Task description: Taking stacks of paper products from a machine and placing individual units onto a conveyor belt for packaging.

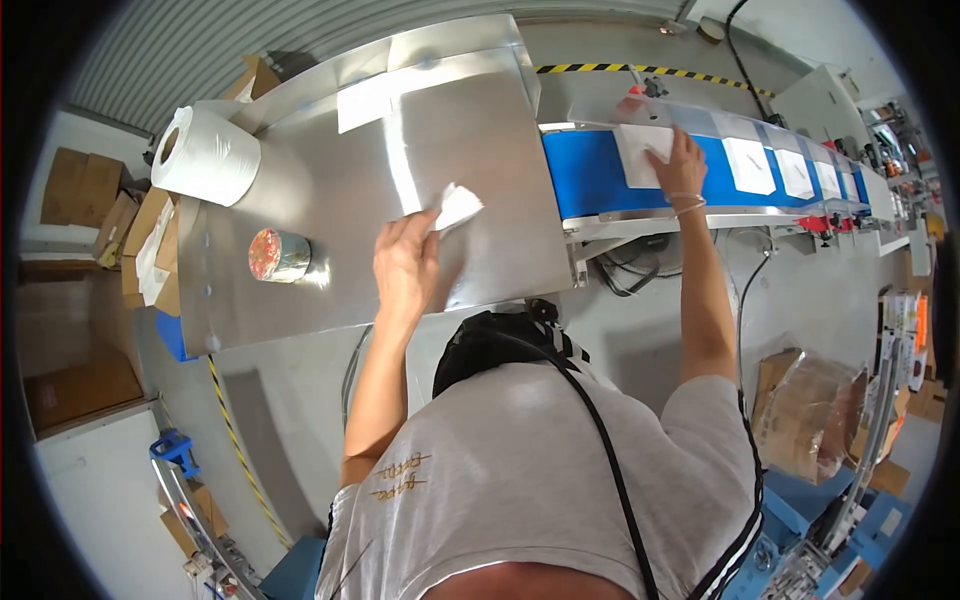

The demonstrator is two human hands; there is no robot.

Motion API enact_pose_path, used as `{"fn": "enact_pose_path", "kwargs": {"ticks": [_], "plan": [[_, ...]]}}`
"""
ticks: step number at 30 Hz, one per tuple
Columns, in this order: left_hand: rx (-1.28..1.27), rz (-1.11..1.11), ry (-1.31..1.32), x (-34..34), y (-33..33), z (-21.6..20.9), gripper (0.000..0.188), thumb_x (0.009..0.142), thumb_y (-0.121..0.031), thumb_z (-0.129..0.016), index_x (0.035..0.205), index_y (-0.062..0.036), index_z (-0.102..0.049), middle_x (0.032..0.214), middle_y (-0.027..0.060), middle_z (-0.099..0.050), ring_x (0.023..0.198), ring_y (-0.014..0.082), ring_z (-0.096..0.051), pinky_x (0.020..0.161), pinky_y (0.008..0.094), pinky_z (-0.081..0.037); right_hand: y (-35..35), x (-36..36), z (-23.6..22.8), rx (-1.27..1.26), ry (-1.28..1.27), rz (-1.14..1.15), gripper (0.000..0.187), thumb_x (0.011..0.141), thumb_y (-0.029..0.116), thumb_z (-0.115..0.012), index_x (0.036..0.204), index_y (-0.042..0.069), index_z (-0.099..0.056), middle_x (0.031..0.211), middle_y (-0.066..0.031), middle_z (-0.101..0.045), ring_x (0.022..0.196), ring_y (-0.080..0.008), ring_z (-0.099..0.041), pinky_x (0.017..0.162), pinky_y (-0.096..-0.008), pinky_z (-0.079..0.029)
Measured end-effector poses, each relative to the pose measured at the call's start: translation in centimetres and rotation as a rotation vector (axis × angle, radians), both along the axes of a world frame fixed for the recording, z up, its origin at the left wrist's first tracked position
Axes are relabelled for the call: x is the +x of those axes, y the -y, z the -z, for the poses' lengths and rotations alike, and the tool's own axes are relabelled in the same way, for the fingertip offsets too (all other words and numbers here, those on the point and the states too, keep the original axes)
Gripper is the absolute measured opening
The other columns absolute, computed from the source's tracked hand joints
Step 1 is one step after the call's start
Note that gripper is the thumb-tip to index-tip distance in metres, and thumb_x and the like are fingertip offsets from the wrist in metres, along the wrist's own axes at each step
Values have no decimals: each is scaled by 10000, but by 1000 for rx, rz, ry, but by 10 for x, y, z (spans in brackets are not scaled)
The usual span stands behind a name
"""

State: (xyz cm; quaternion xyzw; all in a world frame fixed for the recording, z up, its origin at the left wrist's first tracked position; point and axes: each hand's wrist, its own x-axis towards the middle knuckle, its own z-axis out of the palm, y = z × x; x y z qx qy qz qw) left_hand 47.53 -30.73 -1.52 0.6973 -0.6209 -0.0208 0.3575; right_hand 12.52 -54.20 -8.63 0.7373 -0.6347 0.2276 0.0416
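Observation:
My left hand [406,265] is closed, pinching a small white folded piece [459,206] above the steel table [330,215]. Whether that piece is paper, cloth or a packet does not show. Over the near end of the blue conveyor belt [583,175] reaches my right hand [684,170]. Its bent fingers and thumb are at the right edge of a flat white packet [637,157], gripping it. Farther right along the belt lie several more white packets [748,165], spaced in a row.
A large white roll [212,155] and a round tin [279,255] stand on the table's left side. Near its back lies a white sheet [365,105]. Clear guards [735,127] run along the belt, with red clamps [826,225] beside it. Cardboard boxes [150,250] are at the left.

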Motion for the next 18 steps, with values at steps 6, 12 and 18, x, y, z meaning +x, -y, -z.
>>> {"fn": "enact_pose_path", "kwargs": {"ticks": [6, 12, 18], "plan": [[389, 262, -569, -40, 48, -8, 234, 806, -22, -667, 1040, -34, -656, 888, 91, -686, 745, 185, -628, 716, 292, -491, -74, 87, -56, 518, 708, -1067, 749, 701, 228, -812, 1316, 18, -440, 1221, -116, -566, 1176, -226, -504, 1014, -356, -375], [516, 324, -1101, -56, 119, 22, 328, 810, -5, -672, 1127, -6, -590, 922, 63, -660, 796, 112, -599, 736, 246, -483, -33, 66, -11, 981, 1114, -738, 299, 888, 117, -618, 1148, -14, -552, 1045, -37, -639, 925, -81, -564, 816, -237, -454], [387, 214, -779, -86, 134, 45, 428, 800, -31, -692, 1200, -26, -539, 940, 38, -588, 793, 112, -555, 754, 260, -492, 23, 1, 19, 604, 786, -266, 342, 848, 260, -656, 1078, 8, -627, 987, -99, -676, 909, -174, -625, 806, -280, -477]]}}
